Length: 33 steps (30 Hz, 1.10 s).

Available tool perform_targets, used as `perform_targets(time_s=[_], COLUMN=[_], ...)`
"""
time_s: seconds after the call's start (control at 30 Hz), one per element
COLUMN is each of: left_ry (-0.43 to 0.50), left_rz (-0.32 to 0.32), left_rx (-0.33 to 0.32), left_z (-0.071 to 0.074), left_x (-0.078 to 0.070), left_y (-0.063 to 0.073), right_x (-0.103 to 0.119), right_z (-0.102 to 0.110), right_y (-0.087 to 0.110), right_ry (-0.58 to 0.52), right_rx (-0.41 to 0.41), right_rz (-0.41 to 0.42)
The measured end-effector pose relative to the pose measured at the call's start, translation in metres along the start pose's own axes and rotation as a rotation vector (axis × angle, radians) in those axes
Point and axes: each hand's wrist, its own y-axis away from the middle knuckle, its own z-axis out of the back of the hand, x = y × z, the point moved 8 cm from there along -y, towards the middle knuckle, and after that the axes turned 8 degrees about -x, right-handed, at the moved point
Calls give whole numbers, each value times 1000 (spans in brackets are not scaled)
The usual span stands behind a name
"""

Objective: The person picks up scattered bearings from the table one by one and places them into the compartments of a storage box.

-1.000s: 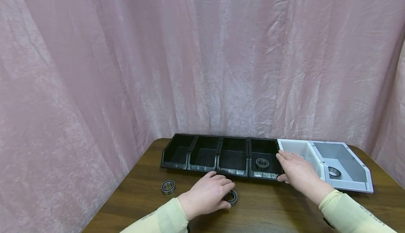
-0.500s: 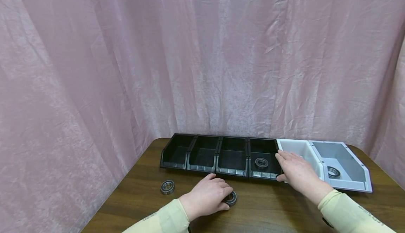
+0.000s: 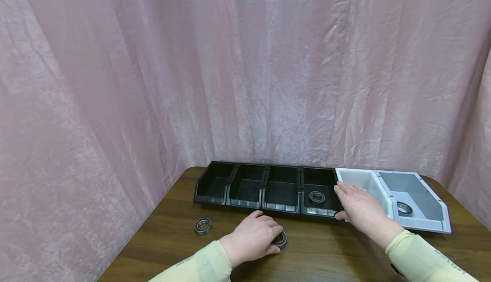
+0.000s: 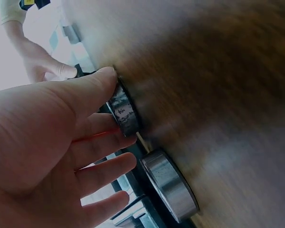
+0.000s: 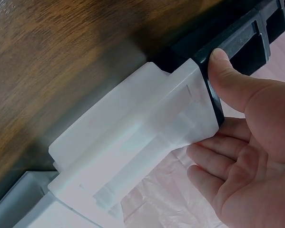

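On the wooden table [image 3: 307, 256], my left hand [image 3: 251, 237] pinches a ball bearing [image 3: 283, 240] between thumb and fingers. In the left wrist view the thumb lies on the edge of this bearing [image 4: 124, 111], and the other fingers spread loosely. My right hand [image 3: 362, 207] grips the walls where the rightmost black bin [image 3: 319, 176] meets the white bin [image 3: 354, 171]. The right wrist view has its thumb on the black bin's front corner [image 5: 205, 51] and its fingers behind the walls. A bearing [image 3: 317, 197] lies in that black bin.
Several black bins [image 3: 247, 173], the white bin and a grey bin [image 3: 446, 214] stand in a row at the table's back. Another bearing [image 3: 404, 208] lies in the grey bin. A loose bearing [image 3: 203, 226] rests left of my left hand. A pink curtain [image 3: 245, 69] hangs behind.
The left hand and its bearing shift very slightly in the view. The right hand keeps its grip on the bin walls, and the bins stay in place.
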Motion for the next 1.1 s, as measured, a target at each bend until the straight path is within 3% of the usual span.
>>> perform_targets(time_s=[0.73,1.1], left_ry=[66,93], left_rz=[19,69], left_rx=[-8,7], left_z=[-1,-2], left_x=[3,7], left_y=[2,0], right_x=[-1,2], right_z=[-1,2], right_y=[1,0], right_ry=[7,10], right_rx=[-21,-33], right_rz=[19,19])
